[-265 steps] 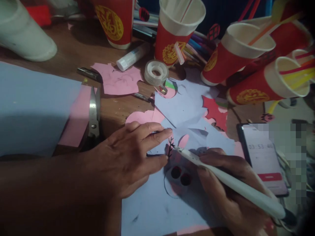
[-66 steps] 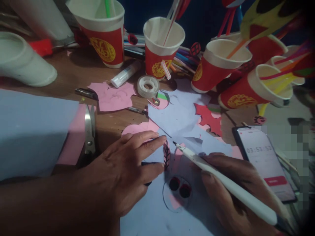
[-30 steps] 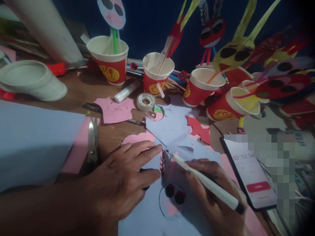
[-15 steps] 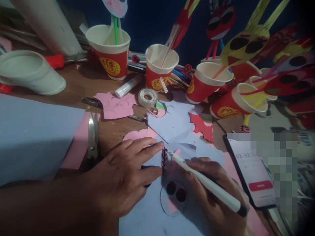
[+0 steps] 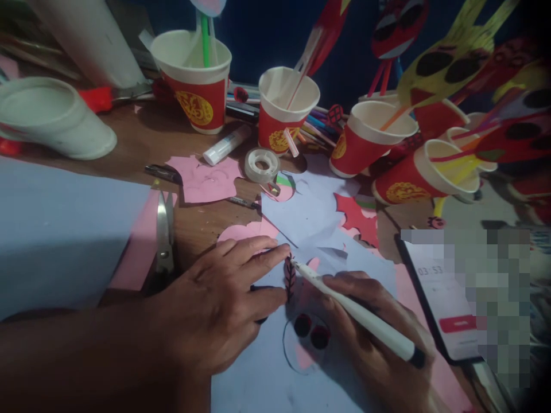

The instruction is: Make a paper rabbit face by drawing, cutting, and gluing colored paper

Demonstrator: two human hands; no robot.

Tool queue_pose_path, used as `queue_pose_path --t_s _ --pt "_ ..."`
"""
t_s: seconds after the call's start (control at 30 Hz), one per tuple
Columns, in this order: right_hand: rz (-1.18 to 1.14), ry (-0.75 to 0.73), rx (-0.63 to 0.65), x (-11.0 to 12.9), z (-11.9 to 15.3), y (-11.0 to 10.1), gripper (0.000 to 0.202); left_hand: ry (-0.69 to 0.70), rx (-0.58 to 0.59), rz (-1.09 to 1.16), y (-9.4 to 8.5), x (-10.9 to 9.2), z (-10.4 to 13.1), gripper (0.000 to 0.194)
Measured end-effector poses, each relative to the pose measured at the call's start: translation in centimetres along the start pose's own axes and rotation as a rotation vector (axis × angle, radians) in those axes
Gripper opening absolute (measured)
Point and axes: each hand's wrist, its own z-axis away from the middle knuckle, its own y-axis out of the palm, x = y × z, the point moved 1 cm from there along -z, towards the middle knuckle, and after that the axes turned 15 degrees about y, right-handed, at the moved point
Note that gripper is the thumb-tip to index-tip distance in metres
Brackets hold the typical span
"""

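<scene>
My right hand (image 5: 379,332) grips a white marker (image 5: 365,318) with a dark end cap. Its tip touches or hovers just over the top of a narrow paper ear (image 5: 290,281) with black feather-like strokes. Spread flat, my left hand (image 5: 232,292) has its fingertips along the ear's left side. Below the ear lies a round paper face (image 5: 295,350) with a black outline, two dark red-rimmed eyes and a pink patch. All this rests on a pale blue sheet (image 5: 245,384). A second ear with a pink middle (image 5: 313,267) is partly hidden by the marker and my right hand.
Red paper cups (image 5: 198,94) holding paper faces on sticks stand along the back. A tape roll (image 5: 262,165), a glue stick (image 5: 227,144) and paper scraps (image 5: 210,180) lie ahead. Scissors (image 5: 164,235) are at left, a phone (image 5: 443,310) at right.
The view has shifted slightly, so most things sit a little higher and further right. The marker tip stays near the top of the ear, and both hands keep nearly the same pose.
</scene>
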Motion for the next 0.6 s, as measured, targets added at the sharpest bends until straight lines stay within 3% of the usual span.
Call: queue_pose_path --t_s 0.6 --pt "0.037 -0.024 -0.042 0.41 0.00 -0.72 0.020 0.003 0.025 0.012 -0.20 -0.03 -0.16 0.029"
